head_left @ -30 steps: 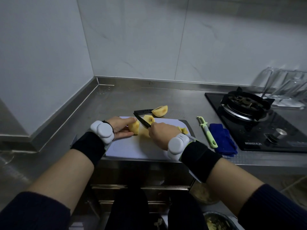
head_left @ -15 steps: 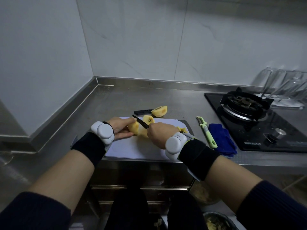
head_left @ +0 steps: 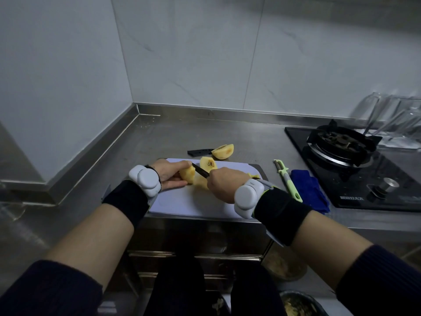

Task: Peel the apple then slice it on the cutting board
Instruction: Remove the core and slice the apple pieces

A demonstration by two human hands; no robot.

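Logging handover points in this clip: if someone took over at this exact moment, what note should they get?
Left hand: holds an apple piece down on the cutting board.
Right hand: grips the knife, with the blade against that piece.
Elsewhere: first wedge at the board's far edge. Second wedge on the counter beyond it, beside a black blade cover. Peeler on the counter right of the board.
Done: the apple looks peeled and cut into large pieces.
Left: slice the held piece, then probably both wedges.
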